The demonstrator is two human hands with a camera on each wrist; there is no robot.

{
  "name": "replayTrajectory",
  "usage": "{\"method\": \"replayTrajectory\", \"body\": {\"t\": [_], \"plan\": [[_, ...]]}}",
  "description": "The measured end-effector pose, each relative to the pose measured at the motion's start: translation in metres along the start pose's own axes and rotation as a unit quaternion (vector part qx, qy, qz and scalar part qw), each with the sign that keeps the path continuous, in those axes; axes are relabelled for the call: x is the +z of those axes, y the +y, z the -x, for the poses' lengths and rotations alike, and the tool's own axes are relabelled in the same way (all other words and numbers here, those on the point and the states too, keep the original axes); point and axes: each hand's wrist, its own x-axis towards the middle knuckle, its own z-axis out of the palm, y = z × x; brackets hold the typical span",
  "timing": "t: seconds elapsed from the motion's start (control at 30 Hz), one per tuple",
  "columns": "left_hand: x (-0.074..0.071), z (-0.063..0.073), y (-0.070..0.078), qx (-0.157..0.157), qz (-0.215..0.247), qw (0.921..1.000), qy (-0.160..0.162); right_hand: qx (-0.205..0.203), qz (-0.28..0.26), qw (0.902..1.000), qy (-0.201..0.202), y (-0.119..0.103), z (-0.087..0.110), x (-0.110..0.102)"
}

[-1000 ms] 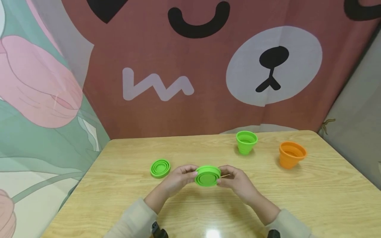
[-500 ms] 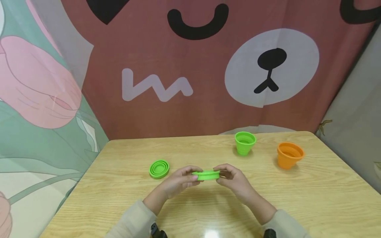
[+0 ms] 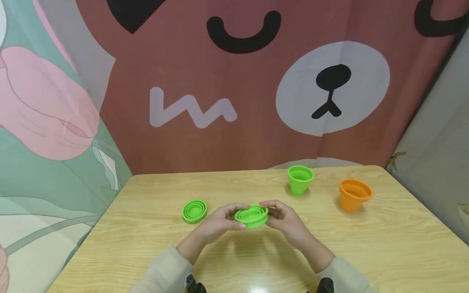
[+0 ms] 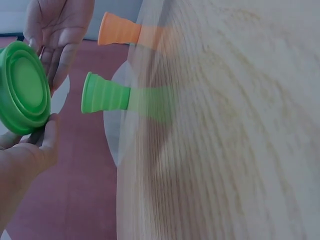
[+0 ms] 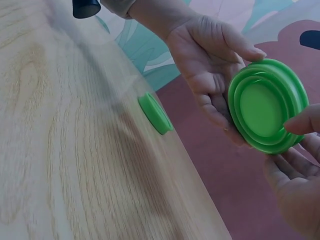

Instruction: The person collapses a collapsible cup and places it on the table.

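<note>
A collapsed green folding cup (image 3: 252,216), flattened into a ringed disc, is held between both hands above the table. My left hand (image 3: 217,223) grips its left edge, thumb in front and fingers behind. At the opposite edge my right hand (image 3: 289,224) pinches the rim; in the right wrist view the right thumb (image 5: 302,120) lies over the rings. Another flattened green folding cup (image 3: 194,211) rests on the table, left of my left hand.
An expanded green cup (image 3: 300,180) stands upright at the back right of the wooden table (image 3: 154,244). Further right stands an expanded orange cup (image 3: 354,195). Behind the table's far edge hangs a printed bear curtain (image 3: 205,150).
Between my hands the flattened cup has turned from facing the head camera, through edge-on, to a slant showing its rings. Both hands keep hold and shift slightly.
</note>
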Motion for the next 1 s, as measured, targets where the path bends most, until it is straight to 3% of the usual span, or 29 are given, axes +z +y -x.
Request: {"method": "replayTrajectory", "body": {"t": [0.17, 0.33, 0.53, 0.77, 0.87, 1.0], "plan": [[0.001, -0.004, 0.0, 0.014, -0.034, 0.9993, 0.004, 0.0, 0.017, 0.9999, 0.004, 0.002, -0.005, -0.003], [0.001, -0.006, -0.002, 0.003, -0.066, 0.9977, 0.013, 0.015, 0.037, 0.9989, 0.023, 0.004, -0.007, -0.002], [-0.005, -0.006, -0.004, 0.004, -0.133, 0.991, 0.008, 0.024, 0.042, 0.9985, 0.024, 0.009, -0.012, -0.001], [-0.007, -0.009, -0.008, 0.013, -0.163, 0.9865, 0.007, 0.031, 0.05, 0.9978, 0.031, 0.017, -0.015, -0.001], [-0.009, -0.01, -0.011, 0.013, -0.175, 0.9843, 0.018, 0.032, 0.06, 0.9969, 0.039, 0.019, -0.015, -0.004], [-0.015, -0.01, -0.014, 0.007, -0.209, 0.9761, 0.058, 0.036, 0.077, 0.9945, 0.061, 0.02, -0.015, -0.012]]}}
